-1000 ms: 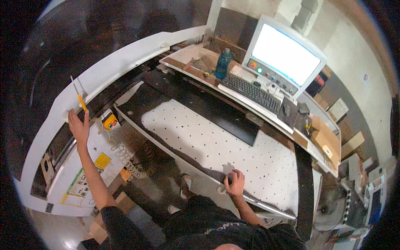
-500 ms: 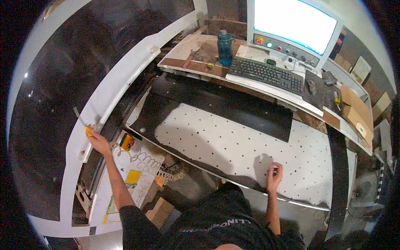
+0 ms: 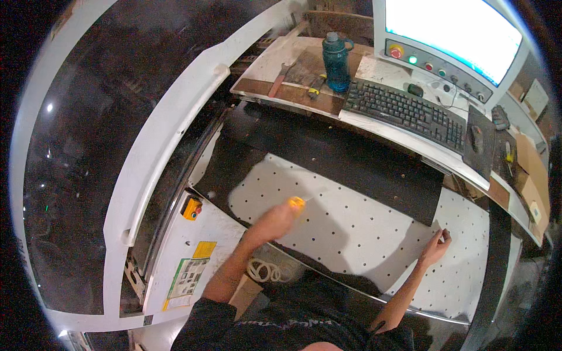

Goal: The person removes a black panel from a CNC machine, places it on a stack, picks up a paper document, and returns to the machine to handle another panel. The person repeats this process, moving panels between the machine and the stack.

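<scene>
Brought from the white rail (image 3: 171,140) to over the perforated panel (image 3: 380,228), the left hand (image 3: 275,223) clasps a yellow tool (image 3: 297,205), long axis indistinct, well left of the right hand (image 3: 434,250), whose fingers curl, contents indiscernible.

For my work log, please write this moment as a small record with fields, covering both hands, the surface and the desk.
Left hand: holds a small yellow object over the perforated white surface
Right hand: fingers curled, near a corner of the black sheet; whether it holds anything is unclear
Black sheet: along the far side of the perforated white surface
Desk: blue-green bottle, red-handled wrench, keyboard
Screen: lit, above a row of buttons
</scene>
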`<action>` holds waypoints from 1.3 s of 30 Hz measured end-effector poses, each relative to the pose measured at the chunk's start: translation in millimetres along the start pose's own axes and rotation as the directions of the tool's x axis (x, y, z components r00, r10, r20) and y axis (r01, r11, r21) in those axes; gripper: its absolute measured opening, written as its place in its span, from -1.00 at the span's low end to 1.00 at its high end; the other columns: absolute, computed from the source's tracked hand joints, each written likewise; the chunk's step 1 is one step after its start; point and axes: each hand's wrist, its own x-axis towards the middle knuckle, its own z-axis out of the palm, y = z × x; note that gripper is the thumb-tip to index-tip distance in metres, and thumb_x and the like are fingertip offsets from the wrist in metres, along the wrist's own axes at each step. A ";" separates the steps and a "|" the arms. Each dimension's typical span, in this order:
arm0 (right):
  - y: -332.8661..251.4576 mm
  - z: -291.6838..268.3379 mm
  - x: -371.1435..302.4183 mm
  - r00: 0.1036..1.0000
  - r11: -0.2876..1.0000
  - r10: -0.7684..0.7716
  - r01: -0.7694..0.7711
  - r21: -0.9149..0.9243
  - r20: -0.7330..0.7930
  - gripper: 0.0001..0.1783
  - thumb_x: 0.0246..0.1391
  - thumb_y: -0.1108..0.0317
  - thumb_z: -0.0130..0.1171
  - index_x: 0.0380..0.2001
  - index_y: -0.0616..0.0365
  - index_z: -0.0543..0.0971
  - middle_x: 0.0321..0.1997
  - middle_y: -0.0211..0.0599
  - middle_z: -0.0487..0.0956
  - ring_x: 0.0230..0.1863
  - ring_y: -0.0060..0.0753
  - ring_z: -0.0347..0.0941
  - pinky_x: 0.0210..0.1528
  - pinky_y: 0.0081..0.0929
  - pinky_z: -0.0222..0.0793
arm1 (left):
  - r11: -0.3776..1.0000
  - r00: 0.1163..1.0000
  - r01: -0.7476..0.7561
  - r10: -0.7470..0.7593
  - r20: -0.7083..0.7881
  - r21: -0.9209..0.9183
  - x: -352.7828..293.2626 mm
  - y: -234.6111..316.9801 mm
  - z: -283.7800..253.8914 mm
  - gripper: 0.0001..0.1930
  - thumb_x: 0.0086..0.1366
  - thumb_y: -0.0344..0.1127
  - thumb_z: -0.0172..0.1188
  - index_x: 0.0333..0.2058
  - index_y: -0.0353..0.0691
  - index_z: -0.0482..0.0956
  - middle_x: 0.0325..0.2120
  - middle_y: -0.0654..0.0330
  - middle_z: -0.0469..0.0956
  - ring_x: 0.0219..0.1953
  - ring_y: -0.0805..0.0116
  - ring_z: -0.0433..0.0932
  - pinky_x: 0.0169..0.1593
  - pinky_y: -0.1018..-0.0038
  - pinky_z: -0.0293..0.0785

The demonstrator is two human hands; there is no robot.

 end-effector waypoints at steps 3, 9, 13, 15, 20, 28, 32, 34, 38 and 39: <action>-12.9 13.1 17.0 0.997 0.955 -0.053 0.066 -0.289 0.054 -0.29 0.26 -0.29 0.14 0.12 0.14 0.55 0.06 -0.12 0.62 0.02 -0.08 0.58 -0.01 -0.22 0.47 | 0.842 0.908 0.361 -0.219 -0.358 0.400 -2.8 -58.7 -76.9 -0.71 0.40 -0.25 0.01 -0.19 -0.36 0.60 -0.38 -0.21 0.67 -0.30 -0.17 0.70 -0.24 -0.01 0.60; -64.3 75.4 70.5 0.969 0.687 0.009 0.172 -0.705 0.245 -0.14 0.29 -0.39 -0.02 0.26 0.19 0.46 0.36 0.00 0.44 0.37 0.02 0.32 0.27 -0.03 0.33 | 0.871 0.271 0.473 -0.284 -0.920 -0.130 -113.7 -136.8 -228.5 -0.50 0.56 0.04 -0.07 -0.14 -0.37 0.56 -0.47 -0.05 0.66 -0.39 -0.06 0.69 -0.31 0.01 0.54; -34.3 113.5 66.3 0.890 0.527 -0.407 0.412 -0.743 0.205 -0.12 0.39 -0.31 -0.14 0.38 0.29 0.32 0.46 0.03 0.32 0.46 0.01 0.20 0.43 -0.02 0.14 | 0.801 -0.252 0.547 -0.119 -0.960 -0.243 -153.9 -177.4 -231.7 -0.41 0.57 0.16 -0.16 0.05 -0.33 0.52 -0.38 -0.05 0.71 -0.31 -0.15 0.69 -0.26 0.03 0.55; -42.2 105.1 41.0 0.876 0.537 -0.416 0.454 -0.711 0.245 -0.13 0.42 -0.27 -0.18 0.40 0.35 0.27 0.48 0.03 0.31 0.48 0.02 0.19 0.48 -0.02 0.07 | 0.770 -0.278 0.587 -0.099 -0.955 -0.251 -187.0 -222.8 -218.6 -0.42 0.57 0.15 -0.16 0.10 -0.29 0.52 -0.30 -0.09 0.70 -0.23 -0.19 0.67 -0.22 -0.03 0.54; -39.9 39.4 -29.2 0.912 0.584 -0.338 0.396 -0.708 0.232 -0.11 0.42 -0.28 -0.18 0.40 0.36 0.26 0.48 0.03 0.30 0.52 0.03 0.13 0.53 0.01 -0.01 | 0.528 -0.268 0.777 -0.215 -0.939 -0.342 -233.4 -313.5 -193.6 -0.44 0.56 0.14 -0.14 0.20 -0.16 0.52 -0.11 -0.08 0.67 -0.06 -0.15 0.62 -0.06 -0.02 0.49; 39.0 -124.5 -122.7 0.977 0.588 -0.178 0.199 -0.784 0.115 -0.09 0.42 -0.29 -0.16 0.42 0.36 0.22 0.50 0.09 0.23 0.52 0.12 0.08 0.52 0.06 0.00 | 0.624 -0.313 0.773 0.219 -0.924 -0.114 -204.3 -265.5 -158.1 -0.39 0.53 0.17 -0.03 0.21 -0.28 0.46 0.11 -0.02 0.55 0.17 -0.05 0.50 0.19 0.02 0.40; 104.8 -208.1 -170.9 0.995 0.602 -0.069 -0.011 -0.799 -0.066 0.00 0.35 -0.41 -0.14 0.44 0.30 0.19 0.47 0.24 0.23 0.43 0.22 0.22 0.37 0.15 0.24 | 0.914 -0.183 0.358 0.270 -0.945 0.192 -144.8 -163.5 -68.5 -0.54 0.53 -0.10 0.10 0.17 -0.37 0.45 0.12 -0.08 0.51 0.14 -0.10 0.49 0.20 0.06 0.40; 98.4 -244.3 -191.7 0.963 0.707 0.262 -0.236 -0.667 -0.063 0.11 0.25 -0.48 -0.05 0.42 0.39 0.21 0.35 0.32 0.37 0.34 0.29 0.36 0.28 0.17 0.36 | 0.965 -0.032 0.171 0.210 -0.977 0.201 -124.5 -137.0 12.3 -0.57 0.52 -0.16 0.11 0.17 -0.38 0.43 0.07 -0.08 0.52 0.09 -0.07 0.51 0.18 0.11 0.41; 95.6 -314.0 -216.7 0.856 0.803 0.512 -0.505 -0.316 -0.068 0.19 0.06 -0.45 0.27 0.30 0.55 0.36 0.33 0.39 0.41 0.34 0.29 0.38 0.32 0.12 0.36 | 0.862 0.567 -0.350 -0.117 -0.815 -0.367 -85.3 -75.1 189.5 -0.60 0.51 -0.22 0.13 0.16 -0.35 0.35 -0.14 -0.02 0.50 -0.10 0.02 0.53 0.04 0.16 0.45; 101.7 -327.3 -227.9 0.843 0.803 0.519 -0.537 -0.260 -0.138 0.19 0.06 -0.42 0.30 0.31 0.56 0.34 0.35 0.38 0.39 0.37 0.29 0.35 0.34 0.10 0.35 | 0.806 0.755 -0.333 -0.084 -0.651 -0.490 -88.5 -49.2 216.9 -0.59 0.51 -0.20 0.13 0.15 -0.34 0.32 -0.19 0.00 0.49 -0.14 0.04 0.53 0.00 0.16 0.46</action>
